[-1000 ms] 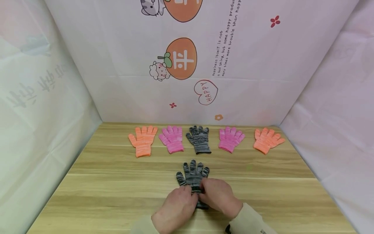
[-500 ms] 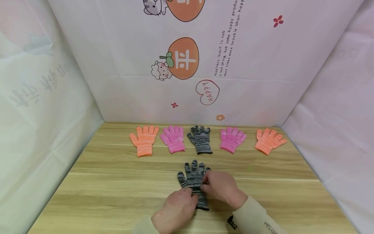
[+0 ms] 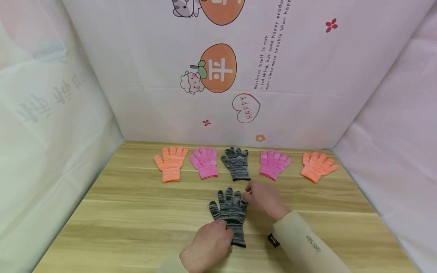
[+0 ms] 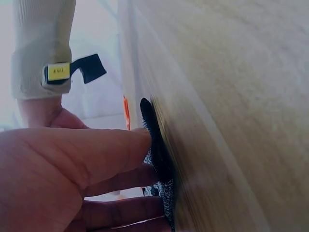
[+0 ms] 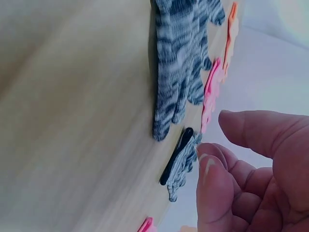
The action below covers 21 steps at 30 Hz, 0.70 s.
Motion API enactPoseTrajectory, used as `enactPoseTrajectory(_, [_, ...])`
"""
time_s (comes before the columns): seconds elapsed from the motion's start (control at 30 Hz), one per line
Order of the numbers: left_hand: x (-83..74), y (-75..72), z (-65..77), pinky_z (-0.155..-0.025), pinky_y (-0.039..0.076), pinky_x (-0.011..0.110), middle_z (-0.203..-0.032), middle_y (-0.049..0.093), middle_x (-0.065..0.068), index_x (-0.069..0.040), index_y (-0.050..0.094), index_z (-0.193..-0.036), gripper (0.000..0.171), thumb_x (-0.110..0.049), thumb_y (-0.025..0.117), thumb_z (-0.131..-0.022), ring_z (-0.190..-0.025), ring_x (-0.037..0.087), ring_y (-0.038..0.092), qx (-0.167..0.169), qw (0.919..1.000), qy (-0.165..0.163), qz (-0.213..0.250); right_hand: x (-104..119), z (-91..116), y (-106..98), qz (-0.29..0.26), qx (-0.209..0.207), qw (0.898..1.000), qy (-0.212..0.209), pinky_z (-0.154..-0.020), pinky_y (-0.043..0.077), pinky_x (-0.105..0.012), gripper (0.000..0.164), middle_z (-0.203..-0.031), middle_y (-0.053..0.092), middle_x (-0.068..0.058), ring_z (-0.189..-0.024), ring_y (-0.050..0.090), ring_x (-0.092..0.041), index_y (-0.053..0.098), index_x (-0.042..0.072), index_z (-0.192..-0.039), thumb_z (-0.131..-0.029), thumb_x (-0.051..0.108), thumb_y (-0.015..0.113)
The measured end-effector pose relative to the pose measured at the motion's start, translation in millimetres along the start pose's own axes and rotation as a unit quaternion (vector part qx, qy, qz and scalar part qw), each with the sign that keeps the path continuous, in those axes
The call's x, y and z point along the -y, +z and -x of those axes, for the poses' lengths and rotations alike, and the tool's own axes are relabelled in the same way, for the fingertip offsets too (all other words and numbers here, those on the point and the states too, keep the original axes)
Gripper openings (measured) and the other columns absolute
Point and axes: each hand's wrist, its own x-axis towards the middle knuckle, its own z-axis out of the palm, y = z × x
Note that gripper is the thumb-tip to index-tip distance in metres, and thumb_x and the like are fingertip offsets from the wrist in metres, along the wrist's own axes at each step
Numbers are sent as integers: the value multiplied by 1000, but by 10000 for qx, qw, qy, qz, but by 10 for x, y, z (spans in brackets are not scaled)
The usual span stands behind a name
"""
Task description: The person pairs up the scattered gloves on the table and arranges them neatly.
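Observation:
A black-and-grey striped knit glove (image 3: 232, 208) lies flat near the front of the table, fingers pointing away, a dark band across its wrist part. My left hand (image 3: 211, 242) grips its cuff from the left side; in the left wrist view the thumb and fingertips meet the black hem (image 4: 155, 140). My right hand (image 3: 264, 199) hovers just right of the glove's fingertips. Nothing is between its thumb and index finger in the right wrist view, where the striped glove (image 5: 176, 63) is apart from the hand.
Along the back of the wooden table (image 3: 136, 227) lies a row of gloves: an orange one (image 3: 171, 165), a pink one (image 3: 206, 163), a second striped one (image 3: 236, 165), another pink one (image 3: 273, 165) and another orange one (image 3: 317, 167). Printed white cloth (image 3: 290, 113) walls in the back and sides.
My right hand has let go of the glove's wrist part and moved forward past its right-side fingers. My left hand stays at the cuff. The head view has shifted slightly.

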Motion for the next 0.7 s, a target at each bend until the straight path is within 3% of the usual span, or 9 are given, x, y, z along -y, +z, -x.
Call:
enactPoseTrajectory(0.17, [9, 0, -31, -64, 51, 26, -84, 61, -3, -17, 74, -94, 16, -32, 76, -91, -77, 9, 58, 255, 9995, -80, 148, 32, -133, -72, -46, -124, 9998, 112, -74, 56, -40, 28, -112, 75, -5, -85, 66, -17, 74, 10, -113, -98, 33, 67])
enactPoseTrajectory(0.3, [17, -2, -29, -63, 51, 26, -83, 61, -3, -17, 74, -94, 16, -32, 77, -90, -76, 8, 57, 242, 9994, -112, 209, 50, -243, -110, -230, -77, 9994, 235, -66, 51, -36, 27, -104, 72, -5, -75, 61, -17, 72, 10, -112, -100, 33, 64])
enactPoseTrajectory(0.47, [23, -16, -28, -64, 50, 25, -85, 61, -3, -17, 74, -96, 17, -33, 76, -90, -77, 8, 57, 330, 9989, -102, 308, 19, -412, -136, -258, 0, 9992, 314, -67, 52, -37, 25, -101, 73, -6, -75, 61, -19, 74, 11, -107, -102, 32, 63])
enactPoseTrajectory(0.63, [37, -29, -47, -66, 51, 25, -88, 62, -3, -17, 75, -100, 17, -32, 75, -92, -79, 7, 57, 607, 9963, -113, 598, -42, -557, -151, -283, 10, 9986, 451, -69, 52, -38, 29, -114, 73, -8, -78, 62, -19, 74, 9, -117, -102, 31, 62])
enactPoseTrajectory(0.7, [38, -29, -51, -67, 51, 26, -89, 62, -3, -17, 75, -101, 18, -32, 75, -92, -79, 7, 56, 688, 9954, -130, 659, -64, -605, -159, -327, 52, 9980, 533, -65, 50, -36, 28, -106, 73, -7, -74, 59, -18, 74, 8, -113, -102, 31, 61])
